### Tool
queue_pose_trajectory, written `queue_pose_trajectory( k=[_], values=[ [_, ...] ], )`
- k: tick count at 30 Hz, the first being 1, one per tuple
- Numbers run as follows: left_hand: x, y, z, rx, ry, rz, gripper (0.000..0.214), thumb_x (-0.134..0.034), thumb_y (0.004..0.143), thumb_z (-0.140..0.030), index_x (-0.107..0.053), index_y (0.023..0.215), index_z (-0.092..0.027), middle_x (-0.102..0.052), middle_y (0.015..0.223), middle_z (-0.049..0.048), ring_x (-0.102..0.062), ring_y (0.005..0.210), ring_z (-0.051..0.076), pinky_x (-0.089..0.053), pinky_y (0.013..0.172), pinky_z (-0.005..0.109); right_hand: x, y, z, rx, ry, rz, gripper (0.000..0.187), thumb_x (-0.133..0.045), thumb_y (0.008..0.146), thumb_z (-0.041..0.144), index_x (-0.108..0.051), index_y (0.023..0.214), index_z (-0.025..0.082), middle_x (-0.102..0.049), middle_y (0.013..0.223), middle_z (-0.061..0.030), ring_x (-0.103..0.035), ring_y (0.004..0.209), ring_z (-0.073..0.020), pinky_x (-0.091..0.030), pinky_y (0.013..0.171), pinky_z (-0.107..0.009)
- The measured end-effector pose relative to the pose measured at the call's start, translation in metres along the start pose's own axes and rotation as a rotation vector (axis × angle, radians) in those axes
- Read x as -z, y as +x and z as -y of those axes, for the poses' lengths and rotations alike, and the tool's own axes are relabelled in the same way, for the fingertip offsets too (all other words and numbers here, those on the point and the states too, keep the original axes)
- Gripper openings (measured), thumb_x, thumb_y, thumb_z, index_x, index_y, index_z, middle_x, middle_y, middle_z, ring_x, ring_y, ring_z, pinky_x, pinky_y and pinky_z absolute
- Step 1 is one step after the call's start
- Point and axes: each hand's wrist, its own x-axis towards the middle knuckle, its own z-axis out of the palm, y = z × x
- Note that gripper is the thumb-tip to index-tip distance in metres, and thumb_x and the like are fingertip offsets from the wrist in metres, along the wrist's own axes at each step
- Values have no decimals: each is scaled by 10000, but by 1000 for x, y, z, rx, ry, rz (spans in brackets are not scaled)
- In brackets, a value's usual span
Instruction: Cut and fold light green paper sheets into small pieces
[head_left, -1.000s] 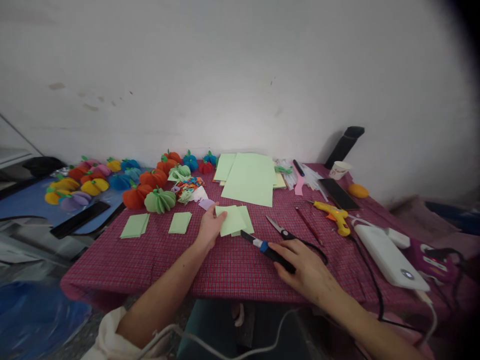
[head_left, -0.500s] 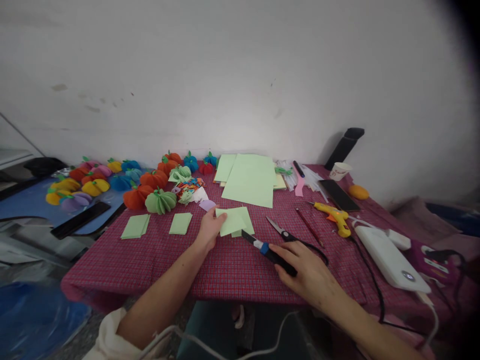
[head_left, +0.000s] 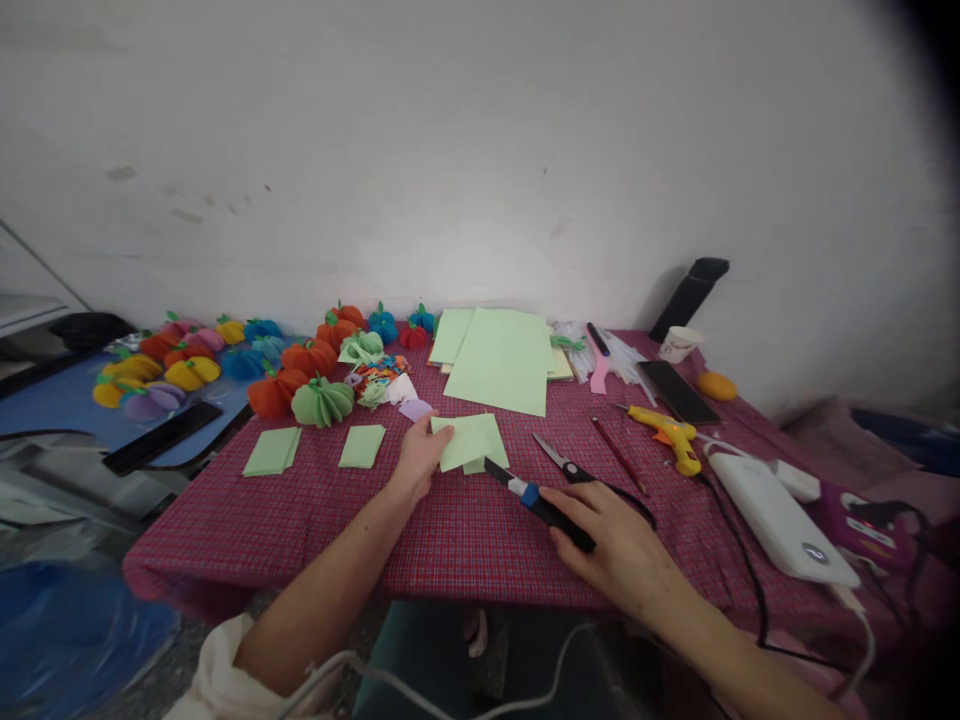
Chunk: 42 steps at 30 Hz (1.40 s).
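Note:
My left hand (head_left: 421, 455) pinches the left edge of light green paper pieces (head_left: 466, 442), which overlap at the middle of the table. In my right hand (head_left: 611, 535) is a utility knife (head_left: 551, 515) with a black and blue handle. Its extended blade points at the lower right edge of the paper; whether it touches cannot be made out. Scissors (head_left: 574, 468) lie just beyond the right hand, partly hidden by it. Two stacks of cut green paper, one nearer (head_left: 361, 446) and one farther left (head_left: 272, 452), rest left of my left hand.
Large green sheets (head_left: 501, 355) lie at the back. Paper pumpkins (head_left: 322, 402) and scraps (head_left: 379, 380) crowd the left. To the right are a pencil (head_left: 619, 456), a yellow glue gun (head_left: 667, 435), a white power bank (head_left: 780, 515), a paper cup (head_left: 680, 343) and cables.

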Motion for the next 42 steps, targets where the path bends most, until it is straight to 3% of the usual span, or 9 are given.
queue_pose_trajectory(
  k=[35,42],
  values=[
    [0,0,0,-42,55,-1,501,-605,699,-176,-460,1177,-146,-628,856,64,-589,579,104,-475,508,205,1,2,1,-6,-61,44,373,-497,767,204,-531,1138,206,-572,968,-69,-523,872,-180,-469,780,-333],
    [-1,-2,0,-134,179,-24,525,-598,704,-183,-442,1204,-144,-640,839,67,-595,605,115,-478,522,206,-2,3,2,-33,-100,94,370,-498,762,217,-541,1129,204,-580,944,-69,-525,867,-191,-465,784,-341]
  ],
)
